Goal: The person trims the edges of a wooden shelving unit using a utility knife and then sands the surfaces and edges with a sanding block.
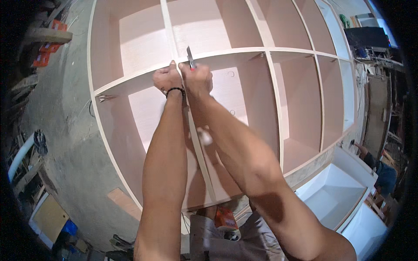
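A large pinkish wooden cabinet frame (270, 71), split into several compartments, lies in front of me with its open side up. Both my hands meet where a narrow upright divider (200, 158) joins the long cross board (226, 51). My left hand (169, 79) is closed against the divider's edge, thumb on top; whatever its fingers grip is hidden. Closed beside it, my right hand (199, 79) holds a utility knife (190, 53), blade pointing up and away from me. A dark bead bracelet (176, 90) circles my left wrist.
White open boxes (333, 191) stand at the lower right, near another person (385, 176). An orange box (225, 219) is by my legs. Grey concrete floor (72, 130) runs along the left, with a wood offcut (124, 202) touching the frame. Metal hardware (104, 98) sits at the frame's left corner.
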Available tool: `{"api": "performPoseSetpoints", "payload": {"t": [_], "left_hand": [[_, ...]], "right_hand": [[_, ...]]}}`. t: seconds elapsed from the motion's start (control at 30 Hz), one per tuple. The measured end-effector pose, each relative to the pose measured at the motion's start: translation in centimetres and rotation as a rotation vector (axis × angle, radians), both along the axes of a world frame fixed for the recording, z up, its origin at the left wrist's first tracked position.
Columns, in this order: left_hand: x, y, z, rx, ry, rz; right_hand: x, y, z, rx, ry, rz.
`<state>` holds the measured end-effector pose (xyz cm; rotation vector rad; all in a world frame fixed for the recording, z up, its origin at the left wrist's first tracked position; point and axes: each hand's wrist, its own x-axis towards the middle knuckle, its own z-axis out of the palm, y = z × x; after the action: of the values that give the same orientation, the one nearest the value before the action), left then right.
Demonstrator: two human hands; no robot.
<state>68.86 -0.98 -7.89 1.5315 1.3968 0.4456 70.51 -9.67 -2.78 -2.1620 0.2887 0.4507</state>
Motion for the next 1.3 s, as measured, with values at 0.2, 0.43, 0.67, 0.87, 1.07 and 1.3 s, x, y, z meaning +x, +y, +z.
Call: {"api": "performPoseSetpoints", "payload": {"t": [0.2, 0.43, 0.67, 0.87, 1.07, 1.3], "left_hand": [[-0.1, 0.2, 1.8, 0.085, 0.139, 0.006], [-8.8, -15.3, 9.1, 0.257, -0.275, -0.304], [-12.7, -36.3, 18.7, -1.101, -0.473, -0.424], [-9.7, -40.3, 21.2, -1.395, -0.616, -0.462], [-8.3, -45.1, 24.6, -1.239, -0.662, -0.536], [-10.5, -48.1, 25.2, -1.190, -0.668, -0.496]], "right_hand": [[-10.9, -13.2, 4.8, 0.260, 0.145, -0.071], [-10.0, -30.5, 11.4, 0.916, 0.470, -0.384], [-7.9, -40.3, 14.0, 0.967, 0.487, -0.240], [-5.9, -46.6, 19.6, 0.966, 0.443, -0.230], [-5.0, -51.5, 22.7, 0.878, 0.229, -0.032], [-6.6, -54.2, 24.5, 0.622, 0.168, 0.037]]}}
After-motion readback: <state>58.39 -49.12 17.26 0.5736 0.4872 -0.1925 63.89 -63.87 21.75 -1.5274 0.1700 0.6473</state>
